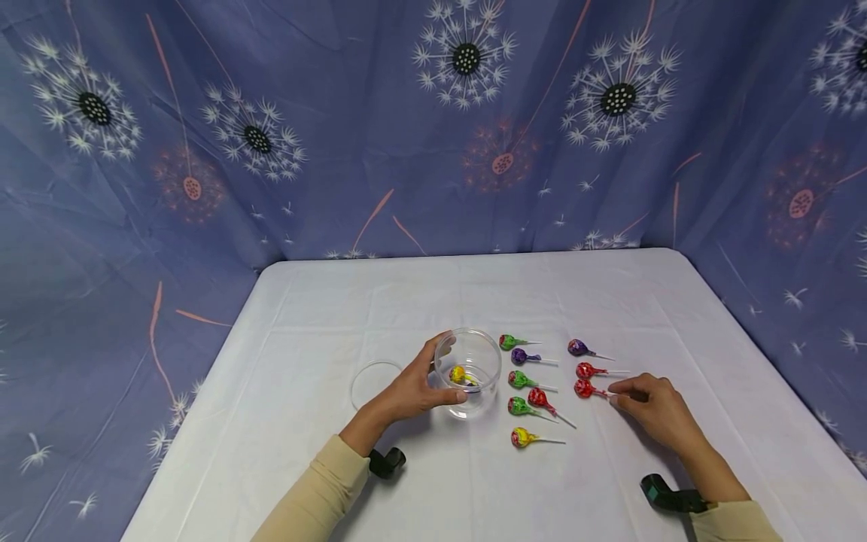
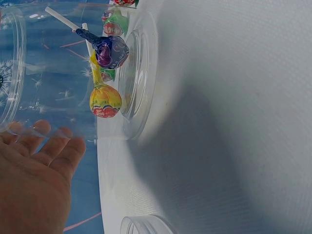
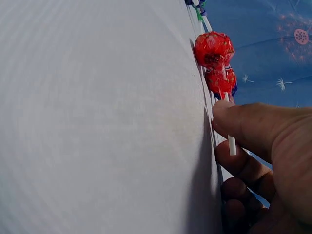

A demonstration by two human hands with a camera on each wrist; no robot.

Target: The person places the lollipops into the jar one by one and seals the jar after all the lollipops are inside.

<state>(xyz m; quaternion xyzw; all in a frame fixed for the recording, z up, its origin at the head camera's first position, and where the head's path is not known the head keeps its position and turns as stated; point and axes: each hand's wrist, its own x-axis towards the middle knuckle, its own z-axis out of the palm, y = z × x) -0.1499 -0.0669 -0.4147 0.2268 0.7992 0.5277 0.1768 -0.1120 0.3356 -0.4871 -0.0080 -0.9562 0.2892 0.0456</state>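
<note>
My left hand (image 1: 411,385) grips a clear plastic jar (image 1: 467,410) from its left side, thumb across the front. Inside the jar lie a yellow lollipop (image 2: 105,101) and a purple lollipop (image 2: 111,51), seen through the wall in the left wrist view. At the right, my right hand (image 1: 653,410) pinches the white stick (image 3: 231,144) of a red lollipop (image 3: 213,50) between thumb and fingers. That lollipop's head is at or very near the tabletop. Just behind it lies a second red lollipop (image 1: 586,369), and beyond that a purple lollipop (image 1: 578,347).
Between the hands, several green, purple, red and yellow lollipops lie in a column, including a yellow lollipop (image 1: 521,437) at the front. A clear round lid (image 1: 354,385) rests left of the jar. White cloth covers the table (image 1: 474,293); a patterned blue curtain (image 1: 379,150) hangs behind.
</note>
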